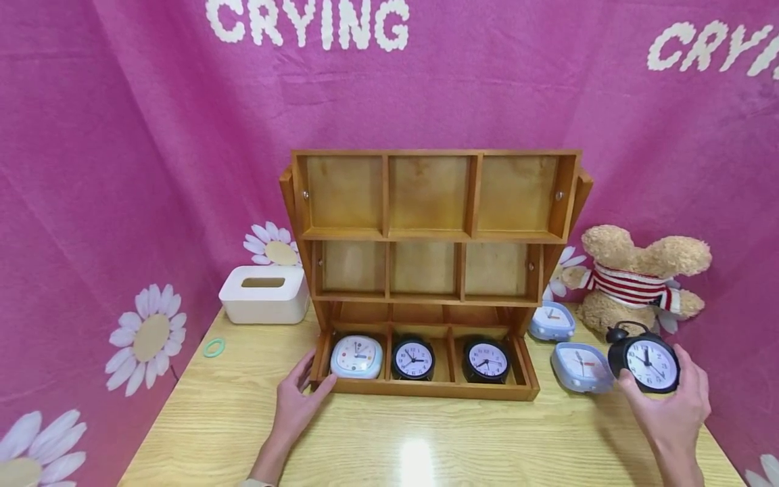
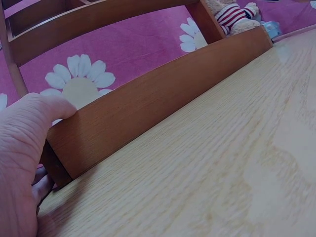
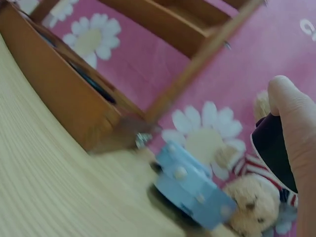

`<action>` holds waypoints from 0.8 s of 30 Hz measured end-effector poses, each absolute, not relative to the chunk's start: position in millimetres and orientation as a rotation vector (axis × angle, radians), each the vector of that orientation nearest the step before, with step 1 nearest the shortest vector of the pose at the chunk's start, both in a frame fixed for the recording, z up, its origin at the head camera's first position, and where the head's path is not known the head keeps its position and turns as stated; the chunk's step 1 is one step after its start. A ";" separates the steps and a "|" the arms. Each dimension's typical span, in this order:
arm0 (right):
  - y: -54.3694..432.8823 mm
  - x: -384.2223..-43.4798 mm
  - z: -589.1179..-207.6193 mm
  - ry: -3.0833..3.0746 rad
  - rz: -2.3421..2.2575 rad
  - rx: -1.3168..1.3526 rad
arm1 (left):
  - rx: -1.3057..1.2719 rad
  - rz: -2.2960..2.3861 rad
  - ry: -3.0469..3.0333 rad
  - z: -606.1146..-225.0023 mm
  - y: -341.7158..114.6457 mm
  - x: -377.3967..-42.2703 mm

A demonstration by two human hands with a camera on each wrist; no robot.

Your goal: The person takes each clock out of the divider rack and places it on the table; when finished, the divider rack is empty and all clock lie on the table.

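My right hand [image 1: 674, 412] grips a round black alarm clock [image 1: 653, 365] with a white dial, held up at the right of the table. In the right wrist view, the clock's dark side [image 3: 274, 150] shows beside my thumb. My left hand [image 1: 299, 399] holds the front left corner of a tiered wooden shelf [image 1: 432, 389], thumb on the front board and fingers round the side. Its bottom tier holds a light-blue alarm clock [image 1: 357, 357] on the left and black alarm clocks in the middle [image 1: 413, 360] and right [image 1: 487, 360] compartments. The two upper tiers hold nothing.
Two blue alarm clocks, a nearer one [image 1: 582, 367] and a farther one [image 1: 552, 320], stand right of the shelf. Behind them sits a plush toy [image 1: 633, 284] in a striped shirt. A white tissue box [image 1: 264, 304] and a green ring [image 1: 214, 348] lie at the left.
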State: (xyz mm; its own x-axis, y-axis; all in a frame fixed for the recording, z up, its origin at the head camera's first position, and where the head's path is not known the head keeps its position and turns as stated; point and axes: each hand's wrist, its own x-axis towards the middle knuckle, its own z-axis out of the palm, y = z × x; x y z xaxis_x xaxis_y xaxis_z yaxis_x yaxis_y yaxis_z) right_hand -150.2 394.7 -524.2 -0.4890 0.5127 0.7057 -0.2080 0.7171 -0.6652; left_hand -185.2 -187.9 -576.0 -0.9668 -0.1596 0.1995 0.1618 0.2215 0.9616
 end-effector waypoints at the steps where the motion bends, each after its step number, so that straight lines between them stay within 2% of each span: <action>1: 400.1 -150.6 -526.6 -1.900 0.871 -0.261 | -0.002 -1.810 -2.243 -575.8 -187.4 -185.4; 13: 443.2 -155.1 -554.3 -2.000 0.878 -0.482 | -0.017 -1.776 -2.236 -578.4 -185.4 -187.8; 24: 449.5 -151.3 -572.5 -2.116 0.948 -0.580 | 0.018 -1.777 -2.258 -576.6 -186.6 -185.6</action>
State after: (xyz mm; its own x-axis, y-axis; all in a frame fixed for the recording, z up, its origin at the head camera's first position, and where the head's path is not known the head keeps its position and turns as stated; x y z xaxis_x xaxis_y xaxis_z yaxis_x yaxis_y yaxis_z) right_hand -151.3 449.5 -572.5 -0.6290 0.6424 0.4379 0.1010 0.6260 -0.7732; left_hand -185.6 -186.6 -576.6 -0.9641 -0.1735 0.2009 0.1545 0.2487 0.9562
